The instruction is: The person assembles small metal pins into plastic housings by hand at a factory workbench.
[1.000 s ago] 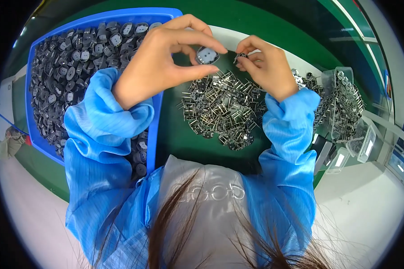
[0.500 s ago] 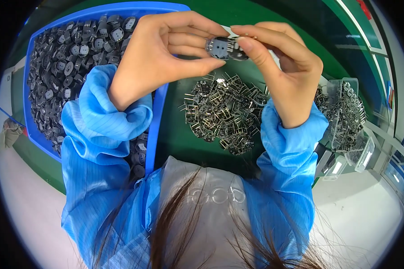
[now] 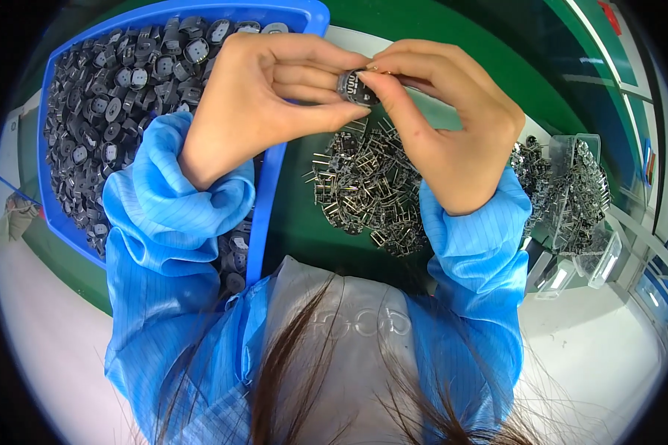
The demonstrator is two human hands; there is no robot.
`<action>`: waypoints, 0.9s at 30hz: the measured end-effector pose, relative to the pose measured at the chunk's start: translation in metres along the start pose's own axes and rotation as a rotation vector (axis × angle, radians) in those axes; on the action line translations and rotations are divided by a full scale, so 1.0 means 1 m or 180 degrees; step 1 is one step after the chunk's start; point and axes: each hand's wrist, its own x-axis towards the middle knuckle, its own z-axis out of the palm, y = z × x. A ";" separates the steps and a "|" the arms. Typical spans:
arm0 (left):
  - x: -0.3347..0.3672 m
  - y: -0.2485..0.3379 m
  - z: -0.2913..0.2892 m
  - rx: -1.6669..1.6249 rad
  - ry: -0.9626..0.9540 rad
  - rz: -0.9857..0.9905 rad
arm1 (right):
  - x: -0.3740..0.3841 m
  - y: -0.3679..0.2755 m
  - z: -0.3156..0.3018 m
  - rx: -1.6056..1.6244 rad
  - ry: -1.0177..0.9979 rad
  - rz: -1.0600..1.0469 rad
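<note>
My left hand [image 3: 245, 107] is closed on a small round dark plastic housing [image 3: 342, 83], pinching it between thumb and fingers. My right hand [image 3: 456, 126] grips a small round black circuit board [image 3: 361, 89] by thumb and forefinger. The board lies over the housing's face and covers most of it; whether it is seated cannot be made out. Thin metal pins stick out near the right fingertips. Below both hands, a heap of similar boards with metal pins [image 3: 371, 185] rests on the green work surface.
On the left stands a large blue bin [image 3: 269, 200] full of black round housings [image 3: 96, 107]. At the right, a clear plastic box [image 3: 586, 141] holds more pinned boards, with others piled beside it. Small clear containers [image 3: 557, 278] sit at the right table edge.
My right hand has moved left, bringing the board from beside the housing to over its face. The left hand keeps its hold on the housing.
</note>
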 end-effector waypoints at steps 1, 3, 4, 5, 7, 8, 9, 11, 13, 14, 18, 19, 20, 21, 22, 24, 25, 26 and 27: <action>0.000 0.000 -0.001 0.0061 0.0011 -0.0002 | 0.000 0.000 0.002 -0.0049 0.0109 -0.0094; 0.000 -0.003 -0.001 0.0156 0.0042 0.0041 | 0.000 -0.004 0.004 -0.0182 0.0080 -0.0110; -0.001 -0.004 -0.001 0.0257 0.0063 0.0087 | 0.000 -0.006 0.004 -0.0320 0.0061 -0.0126; -0.001 -0.003 -0.001 0.0255 0.0073 0.0084 | 0.001 -0.004 0.005 -0.0314 0.0053 -0.0129; -0.001 -0.001 -0.001 -0.0027 -0.0003 0.0094 | 0.002 0.001 0.005 -0.0006 0.0079 -0.0135; -0.001 -0.003 -0.001 -0.0031 -0.0007 0.0095 | 0.000 0.002 0.006 -0.0011 0.0078 -0.0133; -0.001 -0.005 -0.001 -0.0059 0.0015 0.0093 | -0.001 0.002 0.007 -0.0093 0.0106 -0.0187; -0.001 -0.006 -0.001 -0.0086 0.0043 0.0088 | -0.002 -0.001 0.009 -0.0170 0.0130 -0.0242; -0.001 -0.005 0.001 -0.0065 0.0009 0.0078 | -0.006 -0.007 0.008 -0.0614 0.0119 -0.0228; 0.000 -0.006 0.001 -0.0069 0.0008 0.0073 | -0.007 -0.008 0.008 -0.0615 0.0116 -0.0224; 0.003 -0.006 -0.004 -0.0353 -0.0058 -0.0080 | -0.004 -0.007 0.002 -0.0612 -0.0185 -0.0214; 0.002 -0.007 -0.007 -0.0520 -0.0092 -0.0141 | -0.001 -0.006 -0.001 -0.0370 -0.0311 -0.0226; 0.002 -0.009 -0.010 -0.0562 -0.0117 -0.0119 | 0.002 -0.005 -0.002 -0.0352 -0.0318 -0.0232; 0.002 -0.007 -0.010 -0.0563 -0.0139 -0.0121 | 0.005 -0.003 -0.002 0.0101 -0.0335 0.0060; 0.003 -0.005 -0.010 -0.0503 -0.0130 -0.0067 | 0.007 -0.001 -0.003 0.0556 -0.0348 0.0349; 0.000 -0.008 -0.011 -0.0212 0.0074 -0.0024 | 0.002 0.000 -0.001 0.1259 -0.0619 0.0918; -0.001 -0.008 -0.010 -0.0207 0.0077 -0.0024 | 0.000 0.001 0.000 0.1972 -0.0901 0.1477; -0.003 -0.007 -0.007 -0.0203 0.0152 0.0112 | -0.001 -0.003 0.001 0.1986 -0.0821 0.1451; -0.004 -0.006 -0.004 -0.0200 0.0231 0.0251 | -0.001 -0.005 0.002 0.1990 -0.0825 0.1446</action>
